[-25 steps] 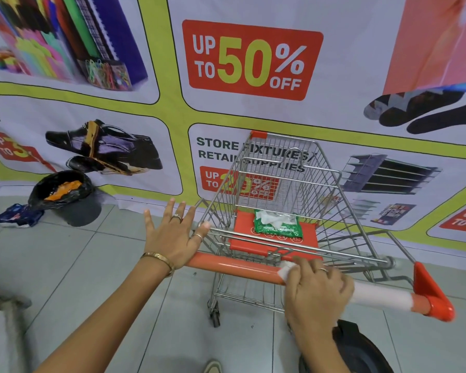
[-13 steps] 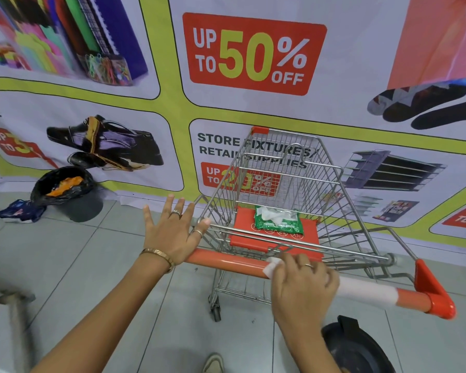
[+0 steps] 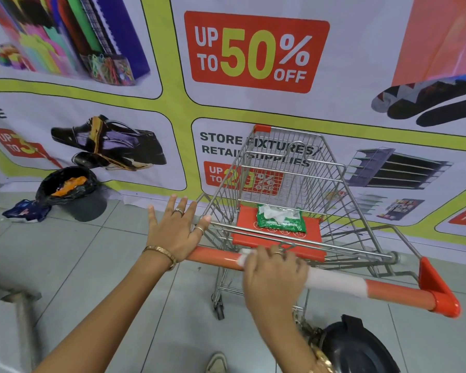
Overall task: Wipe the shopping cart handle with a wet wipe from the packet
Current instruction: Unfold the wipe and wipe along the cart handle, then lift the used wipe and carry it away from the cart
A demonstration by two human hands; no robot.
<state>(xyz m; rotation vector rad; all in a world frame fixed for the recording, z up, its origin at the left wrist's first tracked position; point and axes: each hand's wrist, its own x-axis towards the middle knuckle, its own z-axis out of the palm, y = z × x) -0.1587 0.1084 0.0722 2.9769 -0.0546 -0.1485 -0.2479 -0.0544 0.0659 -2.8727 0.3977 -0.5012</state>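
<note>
A metal shopping cart [image 3: 293,168] stands in front of me with an orange handle [image 3: 215,257] running from lower left to right. My right hand [image 3: 275,275] is closed over the handle's middle, pressing a white wet wipe [image 3: 244,258] against it; only the wipe's left edge shows. My left hand [image 3: 176,228] rests flat on the handle's left end, fingers spread. A green wipes packet [image 3: 280,220] with white wipe sticking out lies on the cart's orange seat flap [image 3: 312,232]. A white band [image 3: 336,284] wraps the handle to the right of my right hand.
A large printed sale banner [image 3: 253,52] covers the wall right behind the cart. A black bin lined with a bag [image 3: 73,193] stands on the tiled floor at left, blue wrapping [image 3: 27,211] beside it. A dark round object [image 3: 358,348] sits below the handle near my right arm.
My right hand has slid the wipe leftward along the handle, uncovering more of the white band. My left hand stays on the left end.
</note>
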